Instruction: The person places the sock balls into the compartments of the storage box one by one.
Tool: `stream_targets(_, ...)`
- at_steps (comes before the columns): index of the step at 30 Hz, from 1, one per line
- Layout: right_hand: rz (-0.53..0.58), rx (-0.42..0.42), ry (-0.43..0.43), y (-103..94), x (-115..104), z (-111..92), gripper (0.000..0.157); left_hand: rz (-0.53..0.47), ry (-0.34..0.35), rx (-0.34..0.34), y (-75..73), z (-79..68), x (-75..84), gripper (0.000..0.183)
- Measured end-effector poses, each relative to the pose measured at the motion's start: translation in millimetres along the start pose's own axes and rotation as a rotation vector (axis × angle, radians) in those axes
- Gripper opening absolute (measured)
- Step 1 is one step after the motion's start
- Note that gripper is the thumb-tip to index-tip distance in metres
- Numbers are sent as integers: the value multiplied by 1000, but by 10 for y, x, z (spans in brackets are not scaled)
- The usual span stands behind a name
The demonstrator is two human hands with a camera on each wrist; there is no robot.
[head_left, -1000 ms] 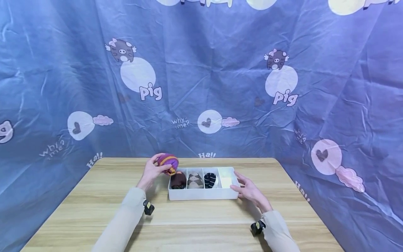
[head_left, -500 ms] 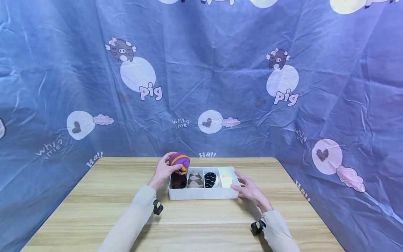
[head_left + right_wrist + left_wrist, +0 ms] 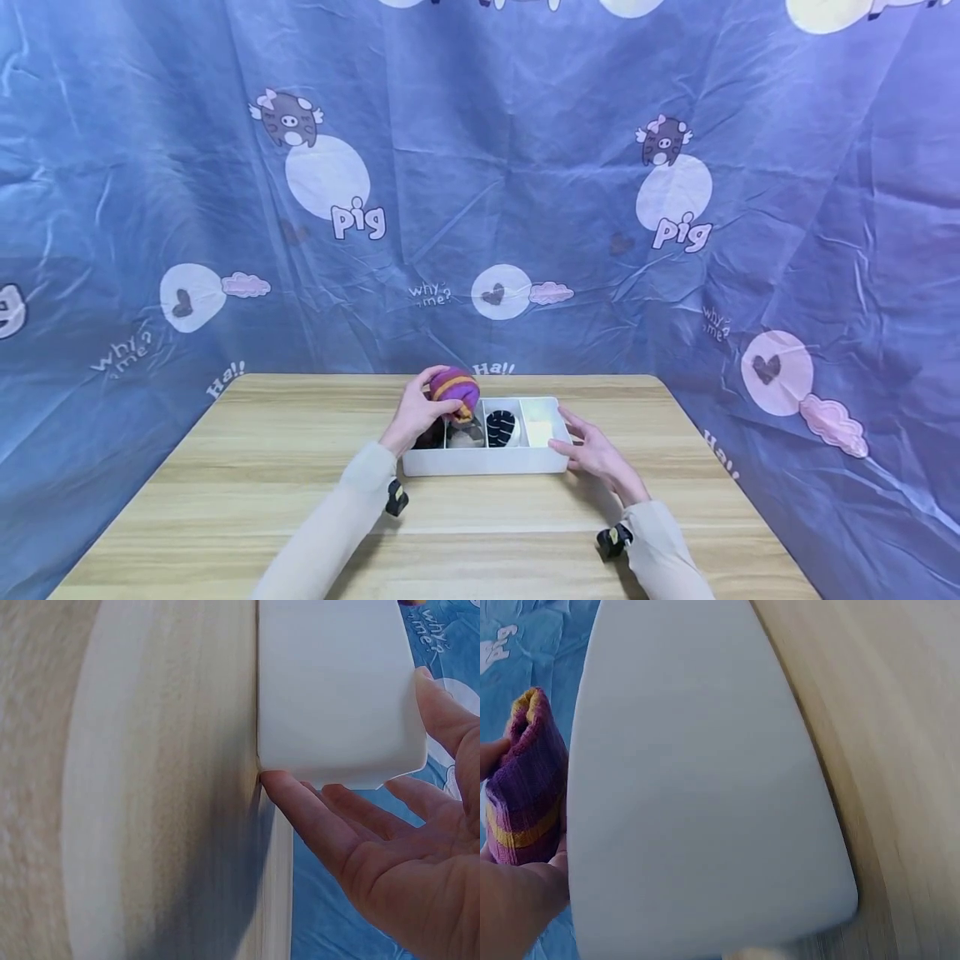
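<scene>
My left hand [image 3: 415, 412] holds a rolled sock [image 3: 456, 390], purple with orange stripes, between thumb and fingers. In the head view the sock overlaps the second compartment from the left of a white divided box [image 3: 486, 462]. The left wrist view shows the striped sock [image 3: 526, 787] beyond the box's long front wall [image 3: 697, 787], its folded cuff upward. My right hand [image 3: 597, 454] grips the box's right end. In the right wrist view, its thumb lies at the rim and its fingers [image 3: 315, 817] touch the end wall.
Inside the box lie a dark brown rolled sock [image 3: 431, 437], partly hidden by my left hand, a grey-brown patterned one [image 3: 467, 437], and a black-and-white one [image 3: 501, 428]. The rightmost compartment shows bare white. A blue pig-print cloth [image 3: 480, 208] hangs behind the wooden table [image 3: 480, 542].
My left hand has moved right with the striped sock, from the box's left end to over the second compartment. My right hand and the box have stayed in place.
</scene>
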State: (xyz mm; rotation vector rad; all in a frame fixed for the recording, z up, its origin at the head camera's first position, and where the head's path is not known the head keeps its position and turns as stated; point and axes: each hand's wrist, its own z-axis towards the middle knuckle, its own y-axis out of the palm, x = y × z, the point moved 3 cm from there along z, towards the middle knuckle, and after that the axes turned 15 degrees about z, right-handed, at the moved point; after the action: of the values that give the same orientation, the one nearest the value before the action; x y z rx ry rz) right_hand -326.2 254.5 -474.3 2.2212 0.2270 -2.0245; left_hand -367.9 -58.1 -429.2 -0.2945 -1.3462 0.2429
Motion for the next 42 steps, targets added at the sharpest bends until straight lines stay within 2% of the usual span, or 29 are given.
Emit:
stream_targets(5, 8, -23, -5, 4, -28, -19, 81, -10, 33, -62, 173, -6, 82, 68)
stream_targets(10, 10, -25, -5, 2, -30, -25, 82, 24, 108, -103, 347, -17, 137, 70)
stream_targets(13, 6, -25, -5, -1, -27, -32, 82, 58, 144, -86, 432, -37, 147, 69)
stream_targets(20, -4, -31, 5, -22, -12, -59, 83, 67, 141, -48, 621, -63, 113, 68)
stream_targets(25, -3, -53, -4, -38, -11, -65, 83, 87, 201, -57, 745, -109, 160, 68)
stream_targets(34, 27, -31, 2, -55, 3, -31, 81, 247, 238, -43, 915, -163, 268, 68)
stream_targets(42, 8, -38, 2, -76, 6, -18, 81, 327, 250, 2, 1103, -142, 329, 68)
